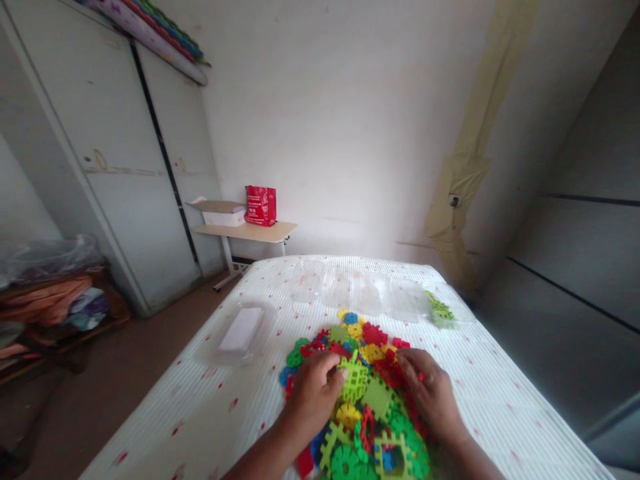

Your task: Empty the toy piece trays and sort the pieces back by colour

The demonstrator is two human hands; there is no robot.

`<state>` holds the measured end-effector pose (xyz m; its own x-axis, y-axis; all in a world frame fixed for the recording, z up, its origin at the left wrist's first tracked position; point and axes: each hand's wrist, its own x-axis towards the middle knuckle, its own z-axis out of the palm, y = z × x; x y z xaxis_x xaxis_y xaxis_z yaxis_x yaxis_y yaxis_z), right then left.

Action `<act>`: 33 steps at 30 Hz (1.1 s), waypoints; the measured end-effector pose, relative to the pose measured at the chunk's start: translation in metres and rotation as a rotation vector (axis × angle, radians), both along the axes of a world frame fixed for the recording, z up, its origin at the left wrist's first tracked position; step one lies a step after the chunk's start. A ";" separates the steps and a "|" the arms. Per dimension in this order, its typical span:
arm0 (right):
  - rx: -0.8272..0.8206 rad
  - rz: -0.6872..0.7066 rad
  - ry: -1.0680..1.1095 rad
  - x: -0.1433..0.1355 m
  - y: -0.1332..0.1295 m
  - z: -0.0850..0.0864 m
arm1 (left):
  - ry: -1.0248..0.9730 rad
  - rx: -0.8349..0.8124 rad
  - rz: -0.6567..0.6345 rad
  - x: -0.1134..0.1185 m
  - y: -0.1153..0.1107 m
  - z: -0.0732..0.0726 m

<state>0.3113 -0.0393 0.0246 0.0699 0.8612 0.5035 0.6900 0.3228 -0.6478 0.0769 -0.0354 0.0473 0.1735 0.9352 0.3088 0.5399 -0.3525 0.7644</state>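
My left hand (317, 387) is closed, thumb and fingers pinching a light green plastic building piece (355, 379) with square holes and notched edges. Beneath and around it spreads a heap of interlocking pieces, among them a yellow flower-shaped piece (349, 416), a green flower-shaped piece (345, 461) and a flat light green square (379, 398). At the heap's right side my right hand (431, 387) has its fingers bent together by some red pieces (389, 369). A bit of red shows between those fingers, but what they grip is partly hidden.
Clear plastic trays (367, 293) line the table's far side; the rightmost holds light green pieces (440, 308). A clear container with a white block (242, 329) lies at the left. Behind stand a small table (250, 231), a red bag (261, 206) and a box (223, 215).
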 end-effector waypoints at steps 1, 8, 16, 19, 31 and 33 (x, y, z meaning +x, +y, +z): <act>-0.002 -0.001 0.004 0.000 0.000 0.000 | -0.032 -0.010 0.010 0.002 0.004 0.000; 0.012 0.025 0.033 -0.002 -0.004 0.001 | -0.524 -0.245 0.032 0.006 0.004 -0.006; -0.114 0.254 0.162 -0.033 -0.023 0.020 | -0.716 -0.298 0.026 0.015 -0.014 -0.013; -0.139 0.309 0.228 -0.046 -0.026 0.019 | -0.753 -0.314 0.020 0.019 -0.016 -0.013; -0.121 -0.110 0.330 0.042 0.026 0.059 | -0.714 -0.255 0.147 -0.001 -0.013 -0.004; -0.072 -0.405 0.032 0.083 0.051 0.073 | -0.718 -0.252 0.190 -0.008 -0.009 0.001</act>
